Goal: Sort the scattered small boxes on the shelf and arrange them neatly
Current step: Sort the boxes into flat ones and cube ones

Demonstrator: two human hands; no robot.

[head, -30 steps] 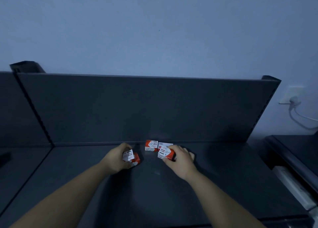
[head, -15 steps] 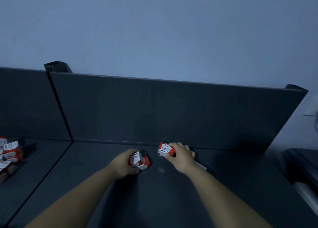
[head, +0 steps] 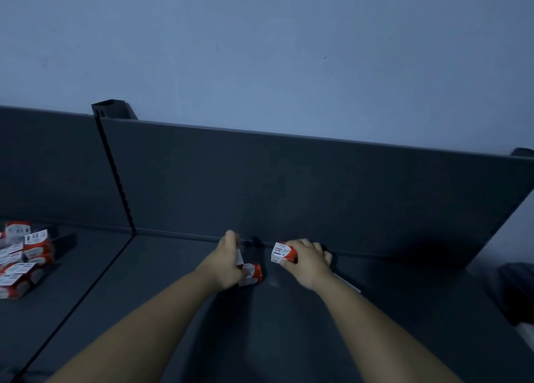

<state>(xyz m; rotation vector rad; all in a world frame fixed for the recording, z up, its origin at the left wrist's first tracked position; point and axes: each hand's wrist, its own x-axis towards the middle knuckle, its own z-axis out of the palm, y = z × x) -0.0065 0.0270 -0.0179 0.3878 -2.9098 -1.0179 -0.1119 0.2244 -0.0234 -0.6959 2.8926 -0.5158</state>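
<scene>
Red-and-white small cardboard box (head: 250,273) juts out from the right side of the left hand (head: 228,262), whose fingers curl round it, low over the dark grey metal shelf (head: 289,330); whether it touches the surface I cannot tell. A second red-and-white box printed "PAPER CLIPS" (head: 283,252) sits at the left of the right hand (head: 307,262), gripped by its right end, close to the dark back panel (head: 289,192). Compared with a second ago, the two boxes that lay between the hands no longer show, and a heap of like boxes (head: 23,255) has come into view at far left. The right hand hides whatever lies under it; a pale strip (head: 346,281) pokes out beside that wrist, too dim to identify, and the frame edge cuts the heap
</scene>
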